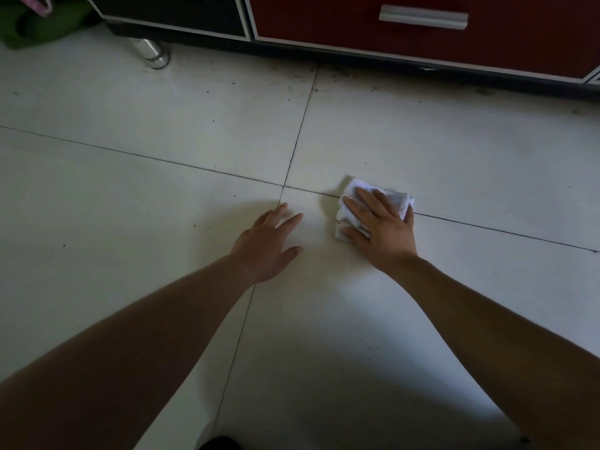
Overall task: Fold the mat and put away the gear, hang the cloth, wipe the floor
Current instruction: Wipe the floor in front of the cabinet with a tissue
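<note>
A folded white cloth (397, 198) lies on the pale tiled floor (162, 196), just right of where the tile joints cross. My right hand (380, 227) presses flat on the cloth with straight, spread fingers and covers most of it. To its left, my left hand (268, 246) rests on the bare tile with its fingers spread and holds nothing. Both forearms reach in from the bottom of the view.
A low cabinet with a dark red drawer (422, 30) and a silver handle (423, 17) runs along the top, on a chrome leg (152, 53). Dark specks of dirt lie along its base. A green bundle (35, 26) sits at the top left corner.
</note>
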Motion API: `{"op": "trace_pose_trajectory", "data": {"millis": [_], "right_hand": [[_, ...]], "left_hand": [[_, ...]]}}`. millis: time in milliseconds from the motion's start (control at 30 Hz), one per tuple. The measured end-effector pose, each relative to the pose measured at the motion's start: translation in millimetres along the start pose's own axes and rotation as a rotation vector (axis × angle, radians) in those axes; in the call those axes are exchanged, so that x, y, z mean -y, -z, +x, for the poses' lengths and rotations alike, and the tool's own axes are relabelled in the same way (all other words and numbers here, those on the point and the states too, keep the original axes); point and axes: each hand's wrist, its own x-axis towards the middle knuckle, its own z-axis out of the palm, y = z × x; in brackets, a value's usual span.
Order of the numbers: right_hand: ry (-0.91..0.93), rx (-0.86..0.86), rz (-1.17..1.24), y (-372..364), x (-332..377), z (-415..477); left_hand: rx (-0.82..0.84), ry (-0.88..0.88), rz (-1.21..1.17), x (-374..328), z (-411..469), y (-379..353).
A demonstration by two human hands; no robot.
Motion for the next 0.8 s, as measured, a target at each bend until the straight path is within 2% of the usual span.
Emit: {"op": "trace_pose_trajectory", "data": {"millis": [200,300,400,467,567,800], "right_hand": [[0.146,-0.14,-0.007,-3,6,0],[0.09,-0.022,0.054,17,17,-3],[-0.068,0.108,0.082,63,34,-23],[-0.104,0.19,0.088,107,50,-42],[-0.136,0.254,0.136,189,78,-73],[-0.09,0.321,0.219,460,177,-139]], "left_hand": [[0.019,0.028,0.036,-3,5,0],[0.161,0.077,0.091,-9,-1,24],[0.173,0.286,-0.095,-36,-29,59],[0.163,0.302,-0.191,-64,-61,89],[0.214,0.229,-0.203,-101,-116,147],[0.134,0.186,-0.367,-196,-257,375]]}}
